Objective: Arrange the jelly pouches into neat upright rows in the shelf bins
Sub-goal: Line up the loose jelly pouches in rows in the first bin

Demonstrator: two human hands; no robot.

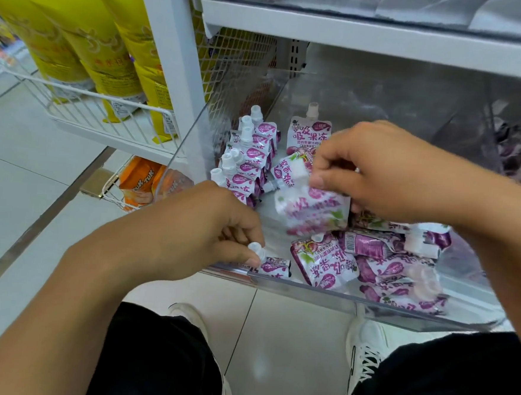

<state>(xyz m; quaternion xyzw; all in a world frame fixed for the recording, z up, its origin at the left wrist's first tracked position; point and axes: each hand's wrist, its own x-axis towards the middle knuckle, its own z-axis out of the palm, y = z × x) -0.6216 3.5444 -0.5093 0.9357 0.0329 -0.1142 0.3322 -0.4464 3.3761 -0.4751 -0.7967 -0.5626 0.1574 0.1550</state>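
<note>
Purple-and-white jelly pouches (pixel 369 260) lie jumbled flat in the front right of the clear shelf bin (pixel 353 302), while a standing row (pixel 249 156) lines the left wall, spouts up, apparently as the pattern to extend. The right hand (pixel 387 172) pinches one pouch (pixel 312 210) near its white cap (pixel 301 172), lifting it clear of the pile, probably so it can be turned upright. The left hand (pixel 202 224) pinches the spout of a front pouch (pixel 274 266) at the bin's near corner, likely steadying it as the row's front end. Yellow bags (pixel 88 37) hang in the neighbouring wire rack (pixel 112 100).
</note>
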